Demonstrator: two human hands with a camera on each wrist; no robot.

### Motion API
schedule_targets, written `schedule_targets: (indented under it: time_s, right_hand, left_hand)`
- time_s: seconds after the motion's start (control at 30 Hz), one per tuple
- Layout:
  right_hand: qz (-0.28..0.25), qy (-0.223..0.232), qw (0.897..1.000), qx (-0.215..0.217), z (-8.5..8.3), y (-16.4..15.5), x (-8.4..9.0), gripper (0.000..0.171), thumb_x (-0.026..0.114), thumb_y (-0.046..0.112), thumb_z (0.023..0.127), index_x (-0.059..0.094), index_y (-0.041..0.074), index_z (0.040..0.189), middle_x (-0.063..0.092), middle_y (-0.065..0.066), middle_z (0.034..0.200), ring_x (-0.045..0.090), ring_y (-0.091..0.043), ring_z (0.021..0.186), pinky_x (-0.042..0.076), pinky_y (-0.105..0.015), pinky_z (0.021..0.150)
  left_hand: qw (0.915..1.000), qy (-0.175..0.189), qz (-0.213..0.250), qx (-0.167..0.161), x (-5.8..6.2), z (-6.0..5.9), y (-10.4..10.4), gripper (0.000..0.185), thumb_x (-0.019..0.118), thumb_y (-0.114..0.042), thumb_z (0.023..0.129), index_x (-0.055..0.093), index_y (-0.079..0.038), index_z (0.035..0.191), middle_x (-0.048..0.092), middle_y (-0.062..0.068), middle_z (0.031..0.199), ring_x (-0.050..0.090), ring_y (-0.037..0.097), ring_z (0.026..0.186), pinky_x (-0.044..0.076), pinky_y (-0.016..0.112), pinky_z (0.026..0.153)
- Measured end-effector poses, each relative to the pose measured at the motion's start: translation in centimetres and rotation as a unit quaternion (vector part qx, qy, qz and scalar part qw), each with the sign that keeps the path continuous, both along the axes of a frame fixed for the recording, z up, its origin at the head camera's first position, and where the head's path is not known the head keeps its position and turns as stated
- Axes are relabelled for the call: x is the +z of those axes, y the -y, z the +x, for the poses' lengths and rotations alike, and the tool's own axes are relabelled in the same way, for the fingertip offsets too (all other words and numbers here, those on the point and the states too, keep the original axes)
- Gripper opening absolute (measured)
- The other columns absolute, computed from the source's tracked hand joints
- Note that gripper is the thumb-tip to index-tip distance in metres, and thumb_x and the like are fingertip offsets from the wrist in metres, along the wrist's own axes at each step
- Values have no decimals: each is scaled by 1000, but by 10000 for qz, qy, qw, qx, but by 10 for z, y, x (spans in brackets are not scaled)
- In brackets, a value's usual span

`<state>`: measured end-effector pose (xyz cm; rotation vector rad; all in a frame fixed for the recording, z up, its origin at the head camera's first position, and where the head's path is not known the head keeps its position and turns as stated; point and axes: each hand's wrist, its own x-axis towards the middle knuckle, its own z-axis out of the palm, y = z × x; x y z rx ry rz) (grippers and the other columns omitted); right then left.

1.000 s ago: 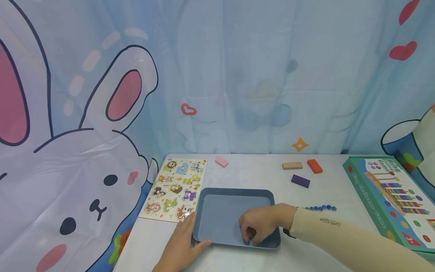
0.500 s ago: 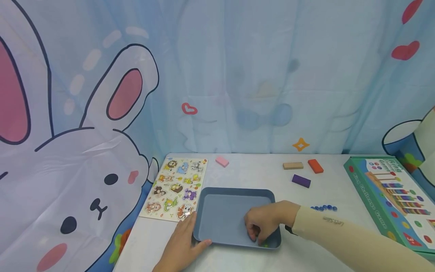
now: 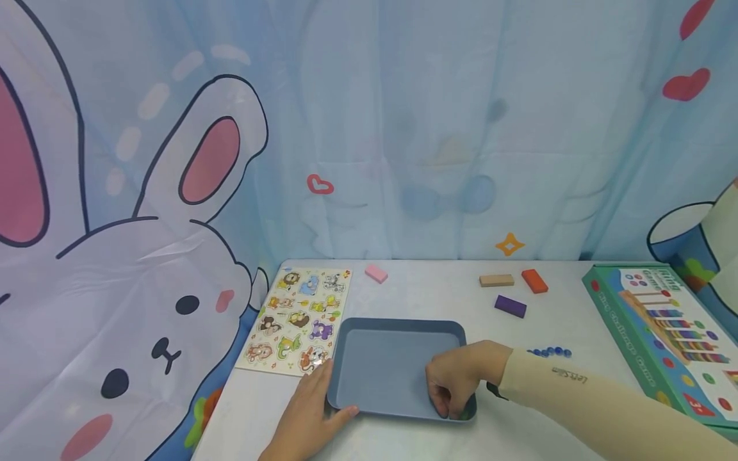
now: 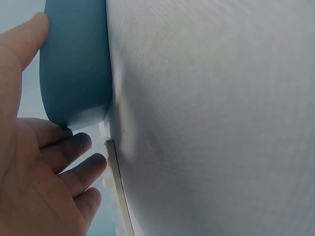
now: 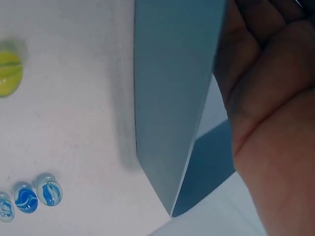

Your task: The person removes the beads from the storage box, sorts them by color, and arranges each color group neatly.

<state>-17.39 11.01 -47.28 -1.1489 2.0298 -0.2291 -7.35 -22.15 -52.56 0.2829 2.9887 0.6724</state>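
Note:
A shallow blue-grey tray (image 3: pixel 386 368) lies on the white table. My right hand (image 3: pixel 455 378) reaches into its near right corner, fingers bent down to the tray floor. A small green thing (image 3: pixel 464 415) shows partly beside the fingertips; I cannot tell whether they pinch it. In the right wrist view the palm (image 5: pixel 275 98) is behind the tray wall (image 5: pixel 172 98), which hides the fingertips. My left hand (image 3: pixel 308 410) rests at the tray's near left corner, thumb at the near rim, fingers along the left side. In the left wrist view its fingers (image 4: pixel 74 162) are loosely bent by the corner.
Blue marbles (image 3: pixel 550 352) lie in a row right of the tray; a yellow-green marble (image 5: pixel 9 73) is near them. Behind are pink (image 3: pixel 377 273), tan (image 3: pixel 496 280), red (image 3: pixel 534 281) and purple blocks (image 3: pixel 510 306). An animal puzzle board (image 3: pixel 296 320) and a green game box (image 3: pixel 663 339) flank the tray.
My right hand has slid right and slightly toward me inside the tray, into the near right corner. The green thing has shifted right with it. My left hand has stayed in place.

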Motion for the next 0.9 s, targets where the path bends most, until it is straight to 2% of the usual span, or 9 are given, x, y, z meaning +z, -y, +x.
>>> schedule_targets:
  time_s: [0.23,0.4,0.5,0.7,0.9]
  right_hand:
    - [-8,149,9998,-115,0,1,3,12,81,11,84,81,23,82,64,22,67,53,5,65,46,-12,61]
    - [138,23,9996,-230,1,1,7,14,78,12,85,79,23,77,64,21,65,54,4,64,47,-13,62]
    - [58,66,9998,-172,2,2,7,13,79,11,85,80,23,80,64,21,67,53,4,65,46,-13,63]
    - [-365,204,9991,-31,1,5,0,14,80,6,83,81,20,86,63,21,69,52,6,66,47,-12,62]
    - [-466,37,9989,24,0,7,-9,21,84,4,78,79,24,84,63,21,69,54,6,65,49,-12,62]
  left_hand:
    - [10000,10,17,17,-1,1,0,113,59,-81,87,28,-7,166,35,16,170,36,40,155,32,63,126]
    - [10000,-7,-23,1,-2,0,0,114,58,-83,87,27,-7,166,34,15,170,36,40,155,32,63,126]
    - [10000,7,-25,5,-2,0,1,114,58,-83,87,27,-6,166,35,16,170,36,40,155,33,64,125]
    - [10000,50,8,18,0,0,0,114,58,-83,87,27,-6,166,34,16,170,36,41,155,32,64,125]
    - [10000,32,-18,16,-1,1,0,115,57,-83,87,27,-6,166,34,15,170,36,41,155,33,64,125]
